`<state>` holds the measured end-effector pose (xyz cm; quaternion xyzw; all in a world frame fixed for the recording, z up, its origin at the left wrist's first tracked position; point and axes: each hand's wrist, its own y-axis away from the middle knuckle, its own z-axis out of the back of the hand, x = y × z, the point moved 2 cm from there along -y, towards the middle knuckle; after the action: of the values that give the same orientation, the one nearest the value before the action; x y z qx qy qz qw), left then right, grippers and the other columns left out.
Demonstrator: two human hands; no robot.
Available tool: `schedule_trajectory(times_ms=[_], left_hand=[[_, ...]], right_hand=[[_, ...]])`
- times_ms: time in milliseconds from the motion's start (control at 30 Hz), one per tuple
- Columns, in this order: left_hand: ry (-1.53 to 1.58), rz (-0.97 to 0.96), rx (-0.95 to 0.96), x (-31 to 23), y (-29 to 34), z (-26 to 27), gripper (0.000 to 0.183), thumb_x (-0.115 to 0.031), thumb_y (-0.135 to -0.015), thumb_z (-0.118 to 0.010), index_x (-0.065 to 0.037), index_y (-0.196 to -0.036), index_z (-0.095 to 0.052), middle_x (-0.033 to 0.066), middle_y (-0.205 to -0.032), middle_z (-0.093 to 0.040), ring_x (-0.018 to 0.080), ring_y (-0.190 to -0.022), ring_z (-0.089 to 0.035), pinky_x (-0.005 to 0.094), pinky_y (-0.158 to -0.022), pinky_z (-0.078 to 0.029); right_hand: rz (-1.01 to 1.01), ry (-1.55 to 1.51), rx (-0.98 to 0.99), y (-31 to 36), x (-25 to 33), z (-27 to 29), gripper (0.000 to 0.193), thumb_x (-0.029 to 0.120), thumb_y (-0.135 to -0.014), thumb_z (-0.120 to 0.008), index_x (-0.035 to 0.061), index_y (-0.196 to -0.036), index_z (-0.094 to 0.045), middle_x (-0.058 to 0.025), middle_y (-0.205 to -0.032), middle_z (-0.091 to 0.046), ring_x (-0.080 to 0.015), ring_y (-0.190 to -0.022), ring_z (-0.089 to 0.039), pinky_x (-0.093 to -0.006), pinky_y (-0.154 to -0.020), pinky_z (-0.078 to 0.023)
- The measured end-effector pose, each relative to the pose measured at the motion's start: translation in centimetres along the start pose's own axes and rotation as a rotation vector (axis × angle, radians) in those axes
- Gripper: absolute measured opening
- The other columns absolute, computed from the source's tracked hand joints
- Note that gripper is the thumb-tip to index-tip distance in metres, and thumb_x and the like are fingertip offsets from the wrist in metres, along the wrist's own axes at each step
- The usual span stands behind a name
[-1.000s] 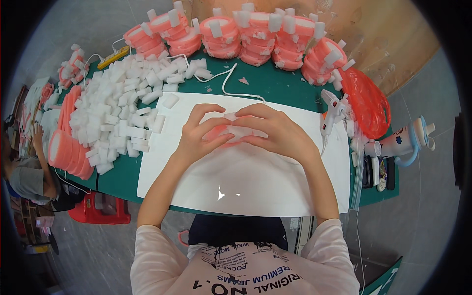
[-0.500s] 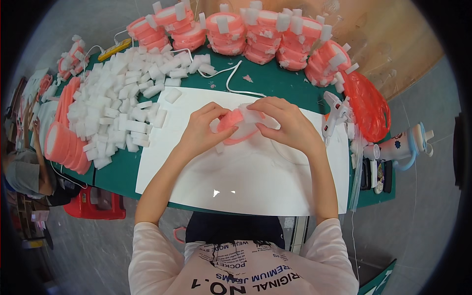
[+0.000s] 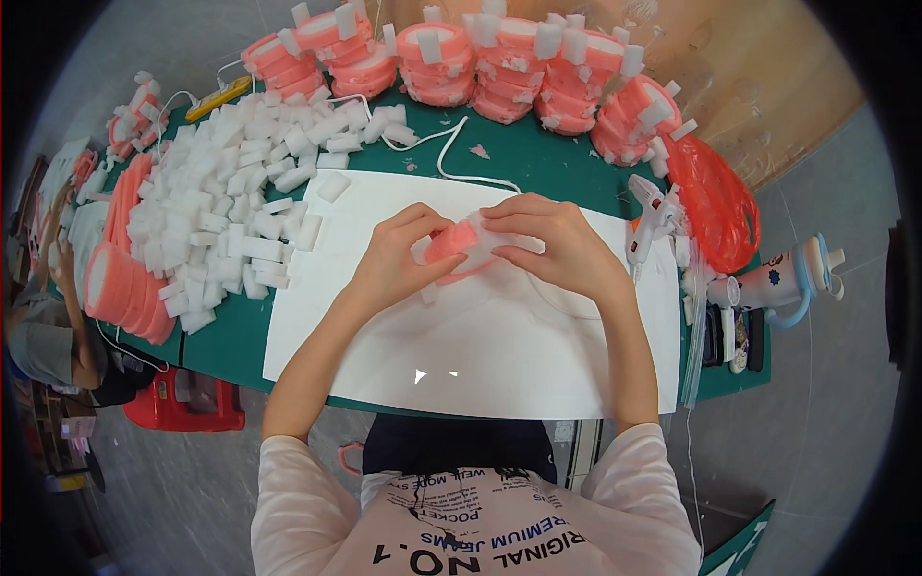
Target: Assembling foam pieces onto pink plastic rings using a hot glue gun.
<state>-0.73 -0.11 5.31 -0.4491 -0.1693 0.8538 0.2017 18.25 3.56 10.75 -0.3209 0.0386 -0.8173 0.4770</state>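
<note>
Head view, clock positions reckoned from the held piece: one pink-and-white foam piece [image 3: 454,240], held over the upper middle of a white sheet [image 3: 461,355], partly covered by fingers. Its pink part is pinched between thumb and fingers by the left hand [image 3: 396,257], set at nine o'clock; its pale part is gripped by the right hand [image 3: 562,245], set at three, with thumb below and curled fingers above. The sheet is laid on a green table [image 3: 538,154]. A heap of white foam blocks [image 3: 221,182] is spread between nine and ten. Pink foam rings [image 3: 125,298] are gathered just below nine. A yellow power strip [image 3: 219,99] is placed at ten. Ring stacks [image 3: 437,72], pink with white blocks attached, are ranged in an arc from eleven to nearly two. A red plastic bag [image 3: 715,202] is set between two and three; a white glue gun [image 3: 651,216] is rested near three, and a tumbler [image 3: 783,280] with a blue handle is stood just past three. A red stool [image 3: 178,401] is seen at eight, and a grey-sleeved co-worker [image 3: 43,326] between eight and nine.
</note>
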Motion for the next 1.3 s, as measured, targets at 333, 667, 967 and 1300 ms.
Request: schedule_trajectory(times_ms=[333, 667, 967, 1300], left_hand=[[0.031, 0.019, 0.037, 0.1, 0.0, 0.0, 0.029, -0.011, -0.064, -0.073, 0.001, -0.087, -0.061, 0.0086, -0.083, -0.058, 0.0204, -0.076, -0.057, 0.0276, -0.07, -0.046], [0.066, 0.025, 0.068, 0.1, -0.2, -0.1, 0.031, -0.013, -0.063, -0.074, 0.001, -0.088, -0.061, 0.0086, -0.084, -0.058, 0.0204, -0.079, -0.057, 0.0276, -0.072, -0.045], [0.173, 0.091, -0.02, 2.0, -0.6, 1.2, 0.018, -0.006, -0.079, -0.058, 0.0, -0.097, -0.059, 0.0099, -0.085, -0.056, 0.0236, -0.076, -0.056, 0.0301, -0.069, -0.045], [-0.245, -0.003, 0.294, 5.0, -0.2, 1.1, 0.039, -0.003, -0.064, -0.069, -0.006, -0.1, -0.057, 0.0094, -0.093, -0.05, 0.0277, -0.09, -0.05, 0.0347, -0.079, -0.042]], right_hand=[[-0.017, 0.045, 0.012, 0.1, 0.2, -0.4, 0.025, 0.004, -0.068, -0.068, -0.0022, -0.092, -0.064, -0.0135, -0.1, -0.062, -0.0276, -0.091, -0.058, -0.0332, -0.079, -0.047], [-0.005, 0.064, 0.029, 0.3, 0.3, -0.5, 0.025, 0.005, -0.07, -0.066, -0.0023, -0.093, -0.063, -0.0136, -0.101, -0.061, -0.0275, -0.092, -0.058, -0.0331, -0.08, -0.047], [-0.075, 0.167, 0.085, 0.6, 1.6, 0.4, 0.025, 0.01, -0.074, -0.064, 0.0002, -0.097, -0.062, -0.0117, -0.105, -0.06, -0.0267, -0.096, -0.056, -0.0331, -0.082, -0.046], [-0.114, 0.19, 0.138, 1.3, 1.7, 1.2, 0.035, 0.015, -0.076, -0.064, 0.001, -0.107, -0.058, -0.0131, -0.113, -0.056, -0.0284, -0.103, -0.053, -0.0336, -0.088, -0.043]])
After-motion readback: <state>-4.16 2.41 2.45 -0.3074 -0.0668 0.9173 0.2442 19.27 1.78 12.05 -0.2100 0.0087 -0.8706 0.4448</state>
